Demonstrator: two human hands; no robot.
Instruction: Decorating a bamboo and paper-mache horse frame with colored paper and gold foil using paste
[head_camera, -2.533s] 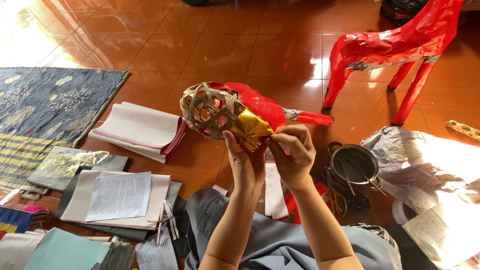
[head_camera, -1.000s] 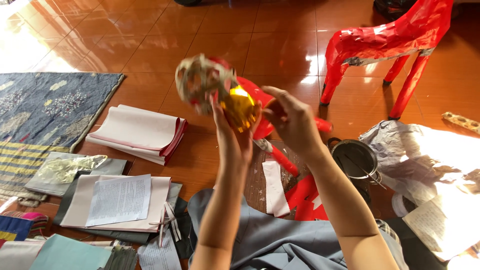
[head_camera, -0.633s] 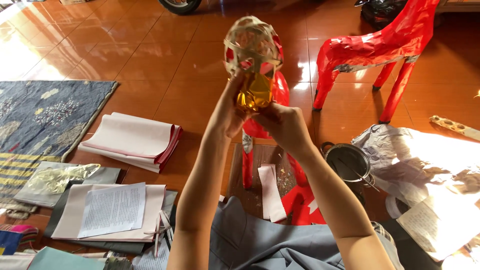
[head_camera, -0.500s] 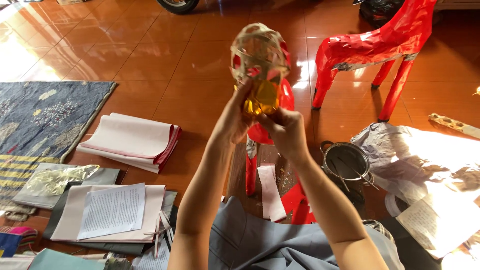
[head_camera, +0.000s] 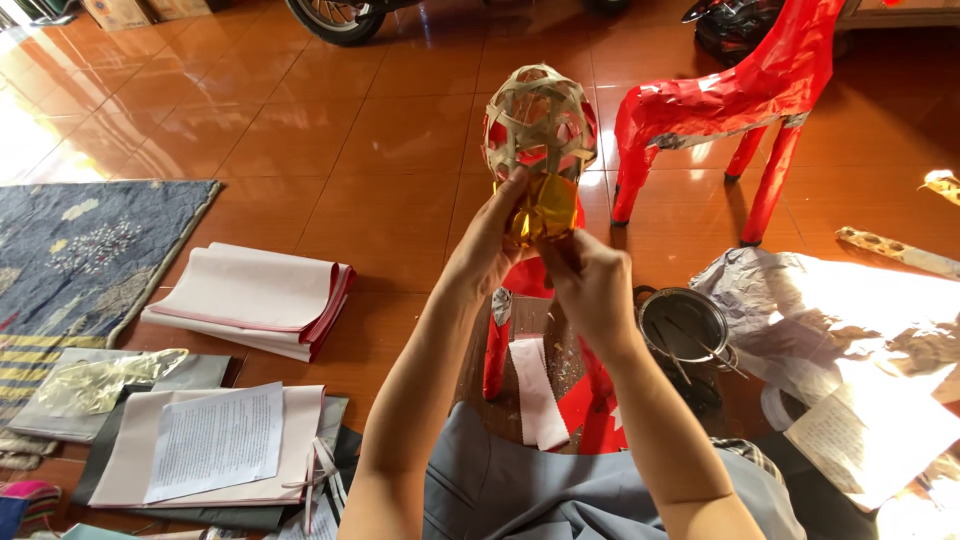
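Both hands were raised in front of me over the tiled floor (head_camera: 380, 130). My left hand (head_camera: 490, 250) was pinched on the gold foil (head_camera: 545, 205) under the woven bamboo frame (head_camera: 540, 120), and my right hand (head_camera: 590, 290) was closed around the foil's lower end, the two hands nearly touching. The frame stood upright above them, held in the air, with red paper showing through its lattice.

I judged the foil the weak point: thin and crinkled, it could tear if either hand twisted against the other, and the light frame could tip sideways since the hold was all at its base. A slip would drop it onto the metal pot (head_camera: 685, 330) or the red paper-covered legs (head_camera: 500, 350) just below.

Room was tight near my lap, with paper stacks (head_camera: 250, 310) towards the floor's left edge beside a rug (head_camera: 90, 250), crumpled sheets (head_camera: 830, 320) on the right, and a red paper animal figure (head_camera: 730, 100) standing close behind the frame. The far floor lay open.
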